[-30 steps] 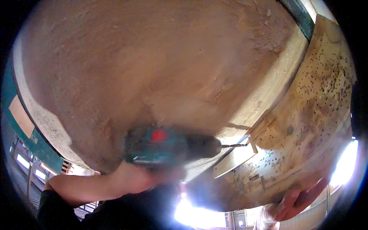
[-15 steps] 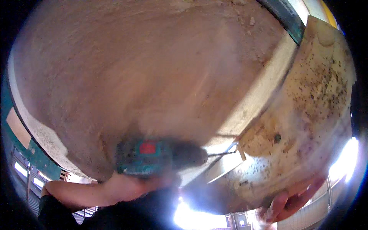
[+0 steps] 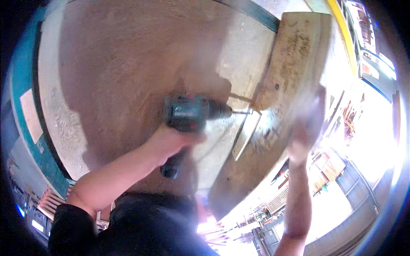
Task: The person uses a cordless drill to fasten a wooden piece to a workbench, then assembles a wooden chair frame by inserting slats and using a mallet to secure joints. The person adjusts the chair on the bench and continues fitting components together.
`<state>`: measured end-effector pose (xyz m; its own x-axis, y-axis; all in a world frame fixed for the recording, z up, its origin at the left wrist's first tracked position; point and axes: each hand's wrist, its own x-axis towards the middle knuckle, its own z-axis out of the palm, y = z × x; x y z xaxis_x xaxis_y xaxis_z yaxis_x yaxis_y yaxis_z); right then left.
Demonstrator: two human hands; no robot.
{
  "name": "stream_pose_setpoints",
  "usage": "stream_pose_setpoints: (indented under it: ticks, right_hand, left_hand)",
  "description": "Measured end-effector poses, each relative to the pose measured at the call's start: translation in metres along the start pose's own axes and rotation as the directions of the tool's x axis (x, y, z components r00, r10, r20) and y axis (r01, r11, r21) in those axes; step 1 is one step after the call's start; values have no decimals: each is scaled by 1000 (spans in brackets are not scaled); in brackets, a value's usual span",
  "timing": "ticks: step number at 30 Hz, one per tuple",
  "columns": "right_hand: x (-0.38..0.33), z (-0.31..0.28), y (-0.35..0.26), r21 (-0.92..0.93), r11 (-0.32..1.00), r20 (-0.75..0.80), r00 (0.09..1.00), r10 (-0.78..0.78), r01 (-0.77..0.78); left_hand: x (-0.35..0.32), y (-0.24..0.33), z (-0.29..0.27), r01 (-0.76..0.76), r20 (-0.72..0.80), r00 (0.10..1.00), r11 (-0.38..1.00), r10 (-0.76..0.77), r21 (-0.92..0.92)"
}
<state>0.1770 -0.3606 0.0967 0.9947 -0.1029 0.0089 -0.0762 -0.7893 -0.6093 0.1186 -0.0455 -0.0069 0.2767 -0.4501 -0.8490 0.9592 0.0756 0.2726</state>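
Note:
My left hand [image 3: 177, 141] is wrapped round the grip of a green and black cordless drill [image 3: 185, 113]. The drill lies sideways, its chuck and thin bit [image 3: 241, 112] pointing right. The bit's tip meets the near long edge of a wooden plank [image 3: 294, 64], beside a bright spot of light; whether it has entered the wood I cannot tell. On the plank's right side is my right hand [image 3: 302, 136], its fingers smeared by motion and glare. A narrow pale strip [image 3: 247, 138] lies along the plank's left edge, just below the bit.
Beneath the drill spreads a broad pale, dusty surface [image 3: 141, 51], partly in shadow. A green edge [image 3: 32, 141] bounds it at left, a dark green bar [image 3: 252, 13] at the top. At upper right stands a yellow rail [image 3: 345, 34]. Wooden pieces [image 3: 329, 168] are stacked at lower right.
The view has shifted, so the plank appears farther off and more upright. My right hand has moved from the plank's lower edge up its right side. The drill stays in my left hand.

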Motion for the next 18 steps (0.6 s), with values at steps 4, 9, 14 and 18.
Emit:
stream_pose_setpoints:
  ticks: [4, 9, 14, 18]
  right_hand:
    - [6, 6, -7, 83, 995, -136, 989, 58, -47]
    - [7, 3, -25, -279, 960, -182, 981, -67, 14]
    - [4, 2, -10, -166, 986, -224, 975, -7, -31]
    - [3, 7, -2, -283, 956, -234, 972, 8, -76]
  left_hand:
    - [-47, -19, -8, -25, -35, 999, 995, 22, -92]
    - [-75, -80, -34, 18, 31, 999, 987, -13, -158]
    - [-67, -130, -20, -37, -3, 999, 986, 37, -165]
    - [-64, -141, -13, -105, -82, 992, 982, 93, -159]
